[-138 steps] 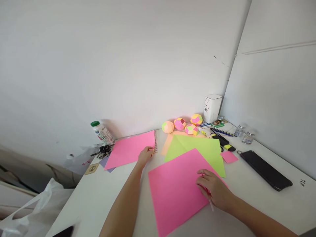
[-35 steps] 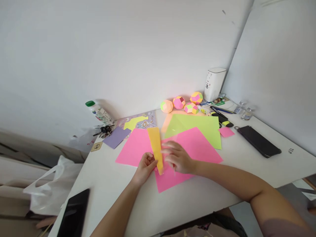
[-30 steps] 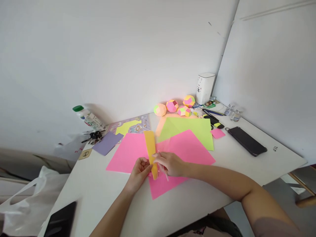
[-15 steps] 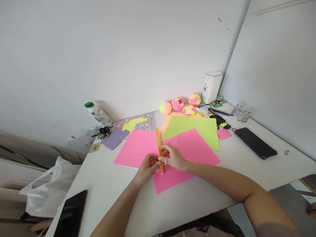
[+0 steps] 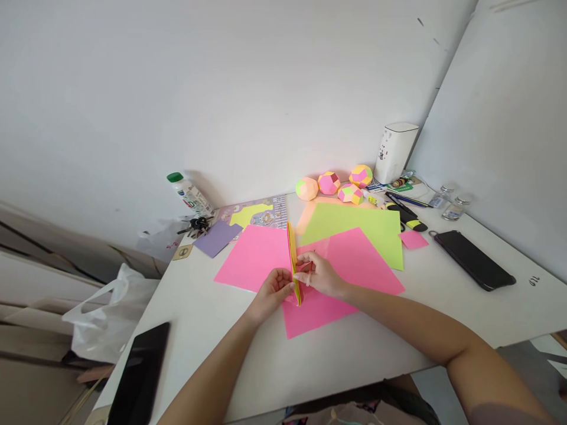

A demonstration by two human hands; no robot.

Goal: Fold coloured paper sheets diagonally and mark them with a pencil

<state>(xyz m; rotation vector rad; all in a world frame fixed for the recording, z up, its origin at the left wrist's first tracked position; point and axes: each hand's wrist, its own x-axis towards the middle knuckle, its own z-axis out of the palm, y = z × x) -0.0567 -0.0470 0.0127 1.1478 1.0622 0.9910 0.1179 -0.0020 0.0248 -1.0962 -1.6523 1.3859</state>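
A narrow stack of coloured paper (image 5: 292,251), yellow and green at its edges, stands on edge above pink sheets on the desk. My left hand (image 5: 275,292) is closed on its lower near end, thumb against the edge. My right hand (image 5: 324,276) is closed at the stack's right side, thumb and fingers pinching its edge. Beside those fingers shows a thin red strip with clear plastic; what it belongs to is partly hidden. One pink sheet (image 5: 254,257) lies left of the stack, another pink sheet (image 5: 367,260) lies right, overlapping a green sheet (image 5: 376,227).
Several paper balls (image 5: 328,183) line the wall beside a white container (image 5: 396,153). At right lie a black phone case (image 5: 473,260), glass jars (image 5: 456,208) and pens. At left are a bottle (image 5: 191,195), keys (image 5: 199,224), purple paper (image 5: 217,238) and a black tablet (image 5: 140,372).
The view has shifted, so the scene sits farther right. The stack's edges have parted slightly, showing green and yellow layers. Both hands keep their hold on it.
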